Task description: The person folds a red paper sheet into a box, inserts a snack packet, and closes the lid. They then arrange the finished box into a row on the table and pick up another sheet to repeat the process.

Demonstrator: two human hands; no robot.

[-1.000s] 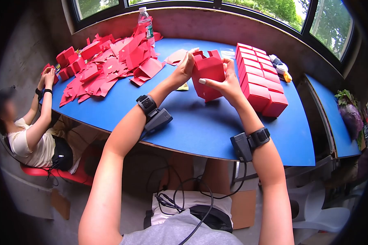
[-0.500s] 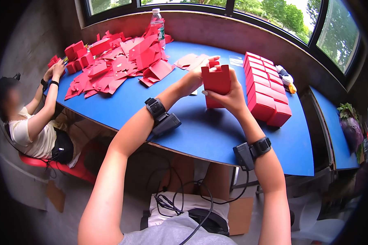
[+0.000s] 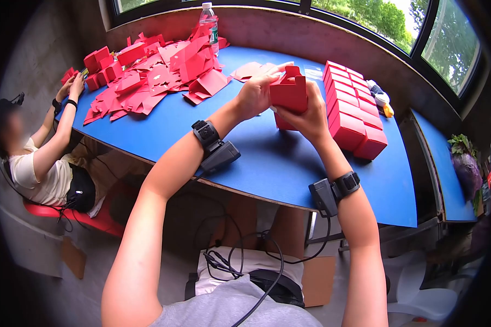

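red box (image 3: 289, 94), short of the far edge of the blue table (image 3: 267, 171), now shows its top flap (image 3: 293, 71) higher (still unclosed); right hand (image 3: 313, 117) clasps it, thumb in front; left hand's (image 3: 255, 94) pinch is unclear.

The clear plastic bottle (image 3: 213, 29) is carrying a small green label (image 3: 214, 36), but its print is appearing too tiny and blurred for reading, so no text is showing legibly.

Tbl (image 3: 267, 171) by window (image 3: 360, 20): cardboard pcs (image 3: 154, 73) heaped L, water bottle (image 3: 207, 23) at their back R; boxes (image 3: 352, 109) in 2 rows R, lone box (image 3: 288, 95) btwn.
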